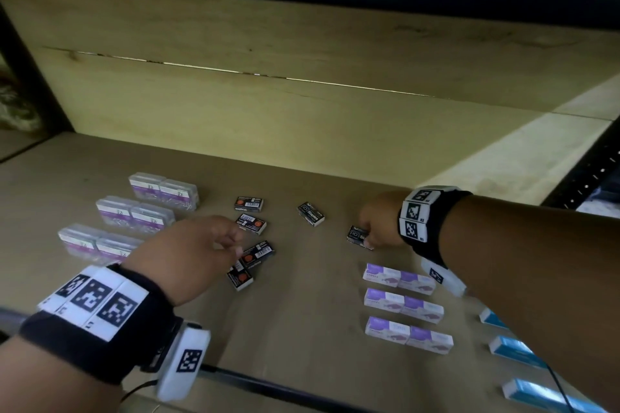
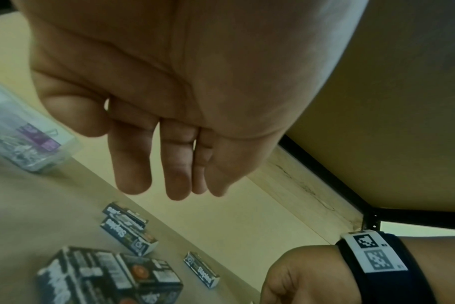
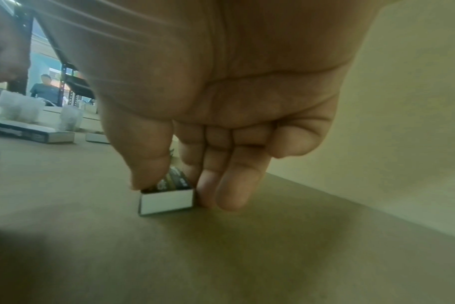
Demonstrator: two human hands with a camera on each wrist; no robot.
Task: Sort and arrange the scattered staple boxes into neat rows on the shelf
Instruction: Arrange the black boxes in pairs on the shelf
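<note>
While the shelf point(image 1: 302, 305) carries every box, the clear cases point(image 1: 134, 214) sit in paired rows left of the scattered black staple boxes point(image 1: 250, 228), and the purple boxes point(image 1: 401, 307) are lined up to their right. The left hand point(image 1: 188, 251) hovers over that black cluster, grip loose and empty. The right hand point(image 1: 379, 221) pinches one black box point(image 3: 166, 200), right of the cluster, against the shelf.
</note>
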